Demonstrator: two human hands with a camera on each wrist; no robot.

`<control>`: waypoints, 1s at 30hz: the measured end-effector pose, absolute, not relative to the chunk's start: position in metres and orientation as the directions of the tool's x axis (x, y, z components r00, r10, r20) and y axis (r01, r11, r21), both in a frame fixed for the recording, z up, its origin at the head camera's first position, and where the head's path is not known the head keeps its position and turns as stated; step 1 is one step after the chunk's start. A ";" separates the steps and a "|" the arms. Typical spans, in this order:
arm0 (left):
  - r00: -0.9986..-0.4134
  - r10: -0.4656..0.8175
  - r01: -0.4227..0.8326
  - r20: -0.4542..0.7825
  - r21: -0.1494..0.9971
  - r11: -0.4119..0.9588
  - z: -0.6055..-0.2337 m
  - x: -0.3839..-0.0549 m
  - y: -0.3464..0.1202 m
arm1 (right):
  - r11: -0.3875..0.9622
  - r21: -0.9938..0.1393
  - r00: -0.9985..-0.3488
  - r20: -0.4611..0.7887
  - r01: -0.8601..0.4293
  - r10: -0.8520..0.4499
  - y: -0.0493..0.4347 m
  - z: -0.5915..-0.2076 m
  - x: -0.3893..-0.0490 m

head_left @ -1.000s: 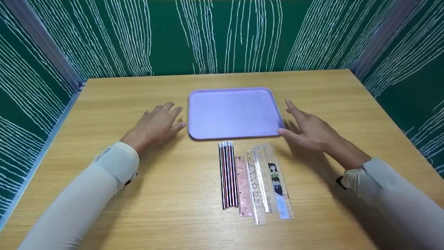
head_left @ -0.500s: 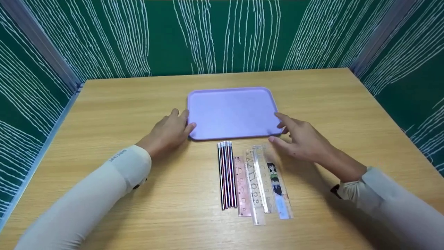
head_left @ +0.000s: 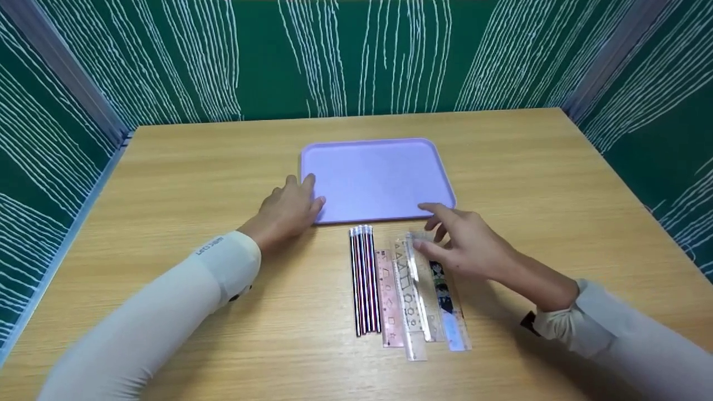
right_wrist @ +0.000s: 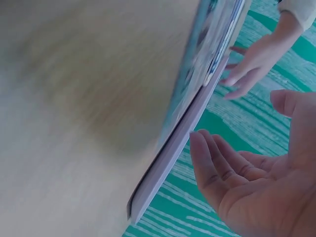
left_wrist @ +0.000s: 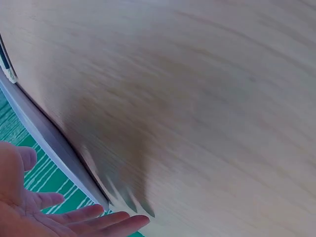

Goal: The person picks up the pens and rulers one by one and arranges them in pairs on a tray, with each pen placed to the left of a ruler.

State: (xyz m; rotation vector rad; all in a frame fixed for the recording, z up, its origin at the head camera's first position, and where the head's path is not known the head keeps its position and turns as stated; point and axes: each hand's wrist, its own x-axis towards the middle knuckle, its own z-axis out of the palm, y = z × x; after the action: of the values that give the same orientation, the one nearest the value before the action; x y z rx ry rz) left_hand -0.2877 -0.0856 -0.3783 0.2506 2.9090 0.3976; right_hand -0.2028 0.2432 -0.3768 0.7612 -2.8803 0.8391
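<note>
A purple tray (head_left: 373, 178) lies flat toward the back of the table. My left hand (head_left: 287, 209) is at its front left corner, fingers spread and holding nothing; whether they touch the rim I cannot tell. My right hand (head_left: 468, 242) hovers over the far ends of several clear rulers, its fingers loosely bent and nothing in them. One clear ruler (head_left: 454, 328) bears cartoon figures, partly hidden by that hand. To their left lie a pink ruler (head_left: 391, 312) and a row of striped pencils (head_left: 365, 284). In the right wrist view, the right hand (right_wrist: 247, 182) is beside the tray's edge (right_wrist: 168, 153).
The wooden table (head_left: 195, 167) carries the tray, pencils and rulers. Green panels (head_left: 356, 61) with white streaks stand behind it and along both sides. Table surface shows on either side of the tray and in front of the pencils.
My left hand has moved right, to the tray's front left corner. The right hand has come left and nearer, from the tray's right edge to above the rulers. Tray, pencils and rulers stay put.
</note>
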 end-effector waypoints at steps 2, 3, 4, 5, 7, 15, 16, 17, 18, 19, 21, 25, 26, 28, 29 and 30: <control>-0.964 0.205 0.156 -0.167 0.268 0.951 -0.379 -0.288 -0.083 | 0.711 -0.513 -0.870 0.178 -0.480 -0.459 0.239 -0.377 -0.199; -0.963 0.210 0.162 -0.168 0.262 0.951 -0.379 -0.288 -0.082 | 0.704 -0.524 -0.870 0.174 -0.479 -0.462 0.236 -0.377 -0.197; -0.962 0.214 0.166 -0.169 0.257 0.952 -0.379 -0.288 -0.081 | 0.698 -0.534 -0.869 0.169 -0.477 -0.465 0.234 -0.377 -0.195; -0.962 0.217 0.171 -0.167 0.254 0.952 -0.380 -0.288 -0.080 | 0.691 -0.547 -0.870 0.162 -0.472 -0.467 0.231 -0.377 -0.193; -0.961 0.218 0.171 -0.173 0.250 0.953 -0.380 -0.288 -0.078 | 0.680 -0.571 -0.871 0.144 -0.460 -0.469 0.227 -0.377 -0.190; -0.962 0.181 0.142 -0.203 0.194 0.971 -0.383 -0.291 -0.070 | 0.635 -0.640 -0.865 0.099 -0.434 -0.492 0.212 -0.376 -0.181; -0.963 0.172 0.134 -0.206 0.186 0.973 -0.384 -0.291 -0.068 | 0.632 -0.640 -0.863 0.100 -0.436 -0.494 0.211 -0.377 -0.181; -0.965 0.163 0.127 -0.207 0.179 0.976 -0.384 -0.292 -0.067 | 0.631 -0.640 -0.862 0.102 -0.439 -0.497 0.209 -0.377 -0.180; -0.966 0.155 0.119 -0.209 0.174 0.977 -0.384 -0.292 -0.066 | 0.630 -0.639 -0.860 0.103 -0.441 -0.499 0.208 -0.377 -0.179; -0.966 0.147 0.111 -0.214 0.173 0.979 -0.383 -0.293 -0.064 | 0.627 -0.638 -0.858 0.106 -0.446 -0.502 0.206 -0.377 -0.179; -0.964 0.132 0.093 -0.229 0.175 0.980 -0.382 -0.293 -0.062 | 0.621 -0.641 -0.854 0.107 -0.451 -0.510 0.203 -0.378 -0.178; -0.956 0.083 0.024 -0.282 0.207 0.978 -0.377 -0.293 -0.061 | 0.615 -0.644 -0.846 0.098 -0.455 -0.524 0.197 -0.380 -0.175; -0.953 0.068 0.003 -0.295 0.216 0.976 -0.376 -0.293 -0.060 | 0.612 -0.646 -0.844 0.096 -0.456 -0.527 0.196 -0.381 -0.175; -0.948 0.046 -0.031 -0.315 0.234 0.972 -0.374 -0.293 -0.060 | 0.607 -0.649 -0.841 0.097 -0.459 -0.532 0.193 -0.381 -0.173; -0.945 0.039 -0.040 -0.324 0.234 0.971 -0.372 -0.294 -0.060 | 0.603 -0.650 -0.839 0.101 -0.462 -0.534 0.192 -0.382 -0.173; -0.943 0.036 -0.045 -0.331 0.234 0.971 -0.371 -0.294 -0.059 | 0.598 -0.654 -0.838 0.103 -0.463 -0.536 0.191 -0.382 -0.173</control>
State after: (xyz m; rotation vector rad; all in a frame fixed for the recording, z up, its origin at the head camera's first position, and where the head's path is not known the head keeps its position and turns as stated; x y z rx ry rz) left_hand -0.2942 -0.0593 -0.3710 -0.0072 2.7811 0.3409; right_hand -0.1726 0.1908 -0.3821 0.9099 -2.9006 1.1379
